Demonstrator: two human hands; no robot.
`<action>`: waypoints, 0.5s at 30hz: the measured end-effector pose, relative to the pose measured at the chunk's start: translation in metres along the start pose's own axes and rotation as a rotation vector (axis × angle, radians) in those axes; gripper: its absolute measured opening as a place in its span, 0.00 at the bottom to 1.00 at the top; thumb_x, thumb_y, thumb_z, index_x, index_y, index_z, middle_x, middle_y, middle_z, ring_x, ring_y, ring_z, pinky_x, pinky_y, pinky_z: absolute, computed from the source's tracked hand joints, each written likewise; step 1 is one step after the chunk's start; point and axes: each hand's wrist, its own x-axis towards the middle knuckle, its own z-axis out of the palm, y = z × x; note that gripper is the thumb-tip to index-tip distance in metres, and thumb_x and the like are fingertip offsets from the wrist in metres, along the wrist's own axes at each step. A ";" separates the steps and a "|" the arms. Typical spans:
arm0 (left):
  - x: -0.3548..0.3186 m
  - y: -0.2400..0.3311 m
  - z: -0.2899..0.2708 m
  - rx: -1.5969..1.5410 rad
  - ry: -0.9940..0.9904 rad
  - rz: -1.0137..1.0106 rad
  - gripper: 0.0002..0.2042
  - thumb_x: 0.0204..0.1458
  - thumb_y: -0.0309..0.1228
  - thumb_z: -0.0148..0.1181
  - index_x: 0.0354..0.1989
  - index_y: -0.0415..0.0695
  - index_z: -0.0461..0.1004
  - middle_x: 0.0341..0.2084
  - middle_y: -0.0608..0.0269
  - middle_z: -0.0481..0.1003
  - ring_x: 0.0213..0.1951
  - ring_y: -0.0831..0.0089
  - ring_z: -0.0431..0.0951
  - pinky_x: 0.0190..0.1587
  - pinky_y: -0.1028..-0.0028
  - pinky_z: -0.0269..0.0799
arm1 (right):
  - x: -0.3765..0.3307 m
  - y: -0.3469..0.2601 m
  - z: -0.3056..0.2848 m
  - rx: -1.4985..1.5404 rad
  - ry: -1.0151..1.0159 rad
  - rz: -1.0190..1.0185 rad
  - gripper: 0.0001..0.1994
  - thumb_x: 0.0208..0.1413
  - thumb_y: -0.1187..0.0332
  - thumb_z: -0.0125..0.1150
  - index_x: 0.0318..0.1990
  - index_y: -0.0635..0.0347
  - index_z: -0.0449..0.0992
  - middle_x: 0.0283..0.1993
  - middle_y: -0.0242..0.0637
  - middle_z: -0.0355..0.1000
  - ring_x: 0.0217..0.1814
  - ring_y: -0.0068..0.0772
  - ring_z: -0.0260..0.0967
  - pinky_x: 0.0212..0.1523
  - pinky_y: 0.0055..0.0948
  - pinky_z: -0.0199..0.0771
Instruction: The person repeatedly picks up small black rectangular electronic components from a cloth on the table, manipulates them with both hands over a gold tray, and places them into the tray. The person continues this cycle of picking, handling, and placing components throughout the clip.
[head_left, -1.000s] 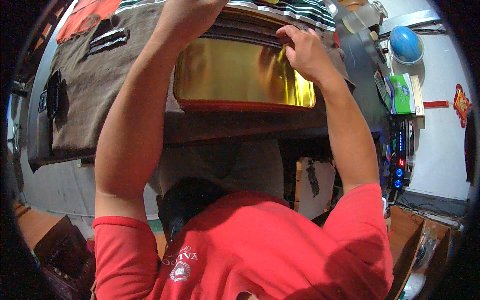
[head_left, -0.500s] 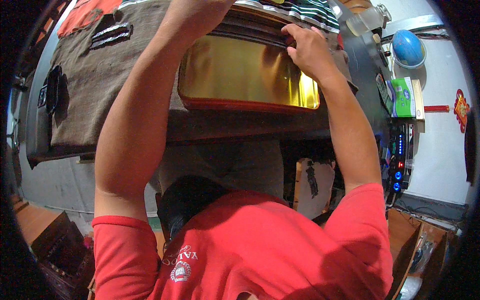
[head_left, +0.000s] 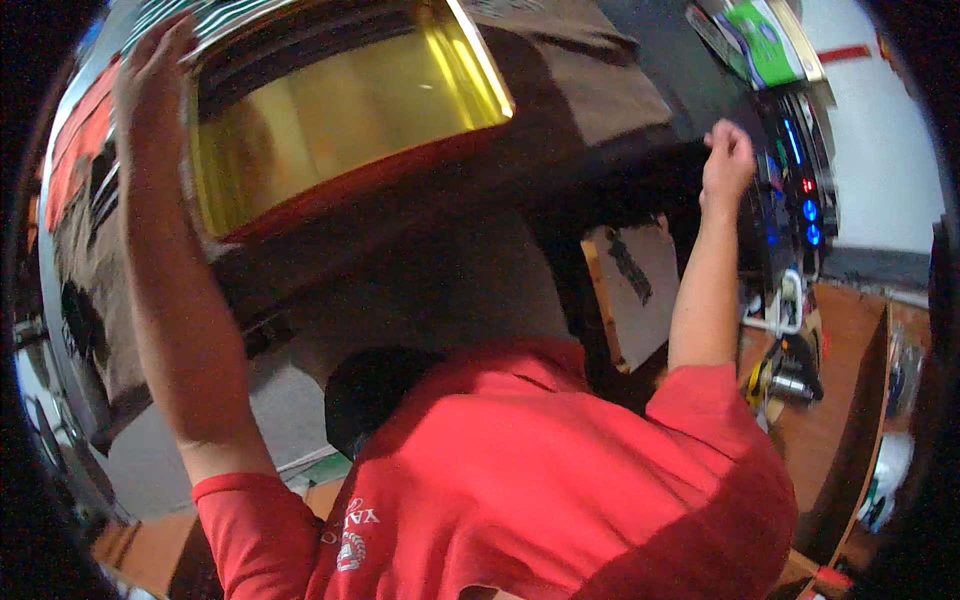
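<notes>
A rectangular tin (head_left: 330,125) with a shiny gold inside and a red outer side lies on the cloth-covered table ahead of me. It sits at a slant in the view, its far edge cut off at the top. My left hand (head_left: 158,62) is beside the tin's left edge at the upper left. Its fingers are blurred, and whether they touch or grip the rim I cannot tell. Well away from the tin, my right hand (head_left: 728,165) hangs off to the right, near the table's front edge. Its fingers curl in loosely, with nothing showing in them.
Brown cloth (head_left: 600,75) covers much of the table. At right stand a green-and-white package (head_left: 765,45) and a black device (head_left: 800,170) with blue and red lights. Below my right arm are a pale board (head_left: 635,280) and an open wooden drawer (head_left: 840,400) with tools beside it.
My right hand has left the tin's far edge and moved right and nearer to me. The view has turned, so the tin appears slanted and farther left. My left hand appears farther left.
</notes>
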 end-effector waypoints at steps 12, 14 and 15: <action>0.021 -0.060 -0.079 0.465 -0.013 -0.012 0.21 0.67 0.42 0.53 0.58 0.37 0.77 0.55 0.61 0.79 0.54 0.69 0.79 0.63 0.72 0.67 | -0.238 0.318 -0.241 -1.425 -0.560 0.599 0.08 0.59 0.68 0.61 0.42 0.55 0.84 0.43 0.34 0.81 0.44 0.35 0.78 0.35 0.40 0.79; 0.025 -0.066 -0.090 0.462 0.003 -0.044 0.21 0.67 0.41 0.53 0.58 0.37 0.77 0.55 0.61 0.79 0.55 0.68 0.79 0.63 0.72 0.67 | -0.266 0.332 -0.248 -1.818 -0.865 0.331 0.07 0.60 0.64 0.61 0.37 0.51 0.85 0.44 0.32 0.81 0.47 0.38 0.79 0.36 0.43 0.81; 0.025 -0.067 -0.095 0.459 0.009 -0.059 0.21 0.67 0.41 0.53 0.58 0.37 0.77 0.55 0.61 0.79 0.55 0.68 0.79 0.63 0.72 0.67 | -0.268 0.342 -0.258 -1.794 -1.116 0.174 0.10 0.60 0.62 0.60 0.39 0.51 0.86 0.48 0.34 0.81 0.55 0.39 0.77 0.47 0.45 0.80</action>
